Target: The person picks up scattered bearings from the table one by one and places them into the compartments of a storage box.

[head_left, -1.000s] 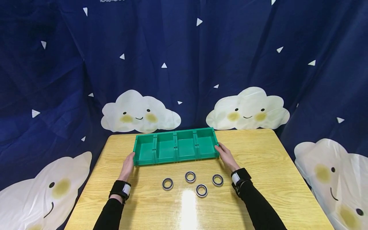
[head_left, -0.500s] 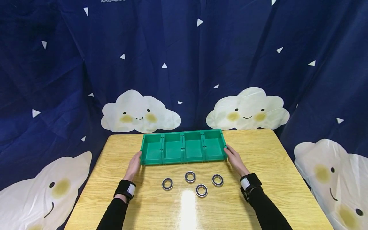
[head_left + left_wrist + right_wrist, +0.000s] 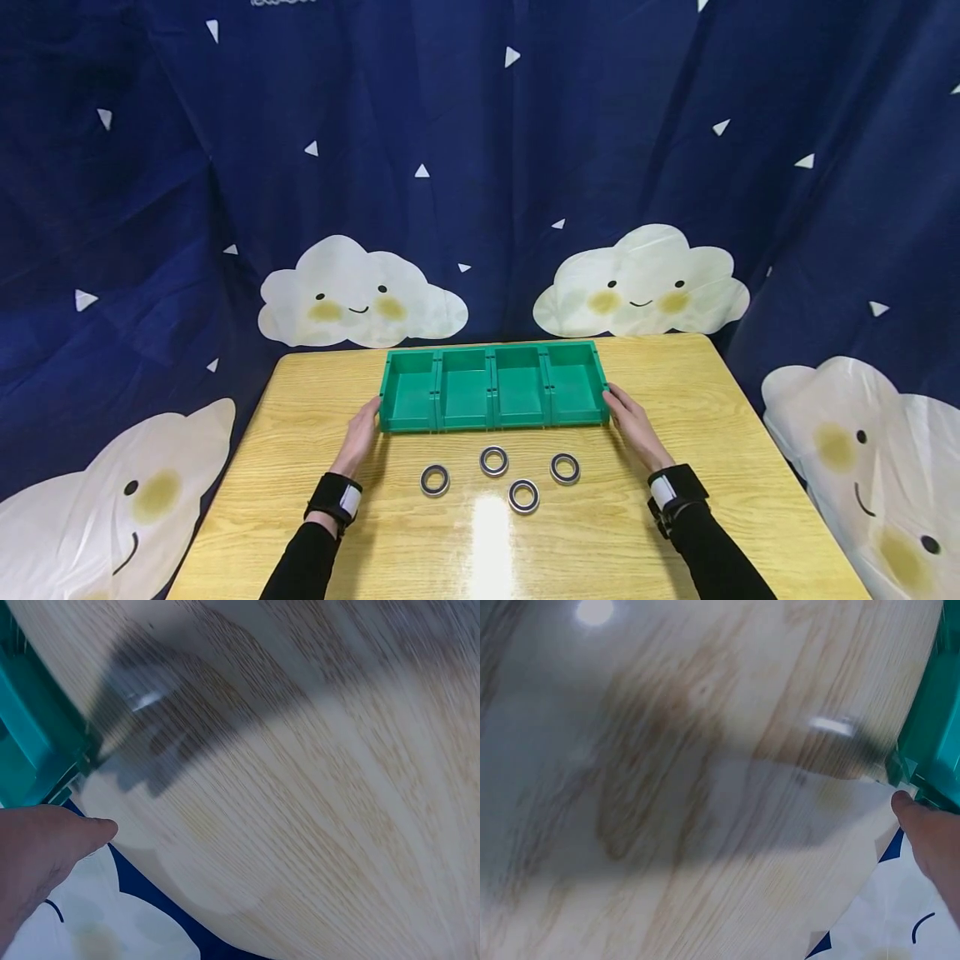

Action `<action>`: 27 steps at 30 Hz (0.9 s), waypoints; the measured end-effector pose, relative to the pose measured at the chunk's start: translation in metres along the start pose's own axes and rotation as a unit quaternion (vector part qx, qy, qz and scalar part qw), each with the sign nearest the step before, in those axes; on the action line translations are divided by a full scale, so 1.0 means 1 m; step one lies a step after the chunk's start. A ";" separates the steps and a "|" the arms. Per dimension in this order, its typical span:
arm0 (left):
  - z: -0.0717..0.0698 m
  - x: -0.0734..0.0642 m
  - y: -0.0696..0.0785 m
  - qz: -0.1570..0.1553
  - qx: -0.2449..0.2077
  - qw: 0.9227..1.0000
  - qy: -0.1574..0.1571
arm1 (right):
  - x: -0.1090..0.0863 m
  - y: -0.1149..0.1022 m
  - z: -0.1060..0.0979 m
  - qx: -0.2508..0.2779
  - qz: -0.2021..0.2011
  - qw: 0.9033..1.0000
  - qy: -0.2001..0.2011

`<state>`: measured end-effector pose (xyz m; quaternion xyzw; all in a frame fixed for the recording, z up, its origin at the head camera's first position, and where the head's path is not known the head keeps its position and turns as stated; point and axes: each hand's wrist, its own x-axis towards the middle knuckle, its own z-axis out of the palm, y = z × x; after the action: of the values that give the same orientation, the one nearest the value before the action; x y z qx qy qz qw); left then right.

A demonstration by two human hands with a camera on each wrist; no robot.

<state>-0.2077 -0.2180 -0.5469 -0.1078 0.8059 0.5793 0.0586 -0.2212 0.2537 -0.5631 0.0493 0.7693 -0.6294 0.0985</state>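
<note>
A row of joined green bins (image 3: 466,389) with several compartments lies across the back of the wooden table, held between both hands. At its left end my left hand (image 3: 358,437) grips the outer wall near the front corner. My right hand (image 3: 634,427) holds the opposite end, its fingertips right at the rim. In the left wrist view a digit of the left hand (image 3: 45,851) shows beside the green corner; the other fingers are hidden. The right wrist view shows the right hand (image 3: 930,832) close against the bin's end (image 3: 939,742).
Several ball bearings lie loose in front of the bins: one at left (image 3: 435,480), one at middle back (image 3: 493,461), one at middle front (image 3: 523,496), one at right (image 3: 565,468). A dark blue curtain (image 3: 480,167) hangs behind the table (image 3: 712,467).
Both hands have shifted the green bins to the right, and the row has turned until nearly level with the table's back edge. The bearings have stayed in place.
</note>
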 end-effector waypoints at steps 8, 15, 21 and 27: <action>0.005 -0.001 -0.001 0.015 0.002 1.000 -0.007 | -0.006 0.003 -0.007 -0.011 0.002 1.000 0.010; 0.009 -0.001 -0.005 0.025 0.002 1.000 -0.014 | -0.012 0.006 -0.010 -0.004 -0.008 1.000 0.015; 0.010 0.000 -0.009 0.025 0.003 0.999 -0.025 | -0.014 0.008 -0.011 -0.008 -0.003 1.000 0.030; 0.014 0.034 -0.052 0.038 0.011 0.999 -0.018 | -0.016 0.008 -0.014 -0.004 0.003 0.999 0.034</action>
<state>-0.2284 -0.2248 -0.6068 -0.0657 0.8145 0.5740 0.0524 -0.2052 0.2698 -0.5651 0.0722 0.7744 -0.6242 0.0745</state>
